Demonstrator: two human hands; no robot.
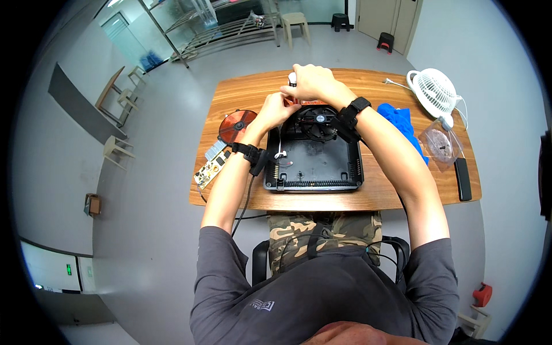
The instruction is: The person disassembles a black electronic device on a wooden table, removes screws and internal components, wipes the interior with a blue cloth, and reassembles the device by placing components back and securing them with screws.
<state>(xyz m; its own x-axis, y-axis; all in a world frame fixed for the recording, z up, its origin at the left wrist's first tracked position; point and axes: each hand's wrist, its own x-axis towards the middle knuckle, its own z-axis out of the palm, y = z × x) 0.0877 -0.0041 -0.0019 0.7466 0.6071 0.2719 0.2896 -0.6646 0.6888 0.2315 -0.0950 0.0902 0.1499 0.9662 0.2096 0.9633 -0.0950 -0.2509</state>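
I count two hands at work over one opened black appliance base (313, 164), which sits at the middle of the wooden table (379, 198), directly ahead of me at 12 o'clock. One round black fan (317, 119) is mounted in its far half. My right hand (309, 82) is curled shut around a small white-tipped tool (292, 77), upright above the base's far edge. My left hand (277, 109) is just beside it, fingers pinched narrow on something small at the rim; I cannot tell what. Each wrist carries one black strap.

At 10 o'clock lie one copper coil disc (236, 124) and one pale green circuit board (210, 171), with a black cable running off the near edge. At 2 o'clock I see one blue cloth (403, 123), one clear plastic bag (440, 145) holding a round part, one flat black bar (463, 179), and one white desk fan (434, 92). My forearms cross over both sides of the base, hiding parts of its walls.
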